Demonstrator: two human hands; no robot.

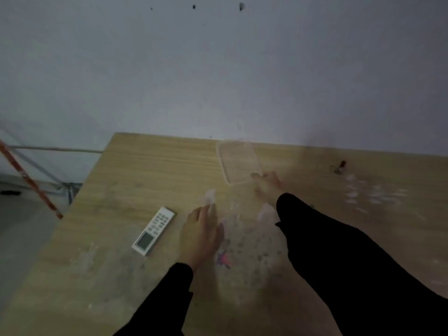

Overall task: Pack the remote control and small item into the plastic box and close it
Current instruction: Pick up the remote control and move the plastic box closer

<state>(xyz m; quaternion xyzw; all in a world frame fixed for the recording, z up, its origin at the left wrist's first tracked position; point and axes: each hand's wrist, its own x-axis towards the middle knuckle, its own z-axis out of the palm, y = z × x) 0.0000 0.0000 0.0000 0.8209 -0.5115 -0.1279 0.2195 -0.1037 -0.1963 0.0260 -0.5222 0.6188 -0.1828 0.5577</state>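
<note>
A white remote control (153,231) with a small screen lies flat on the wooden table (145,166), left of my left hand (201,236). A clear plastic box (247,241), blurred and with a pink mark on its near left side, stands between my arms. My left hand lies against the box's left wall with the thumb over the rim. Its clear lid (238,161) lies flat farther back. The fingertips of my right hand (266,184) rest at the lid's near corner; blur hides the grip. A small dark item (339,167) lies at the back right.
The table's far edge meets a pale wall. Its left edge drops to the floor, where an orange bar (29,180) and a grey metal frame stand. Faint clear patches (375,195), perhaps plastic, show on the table's right side.
</note>
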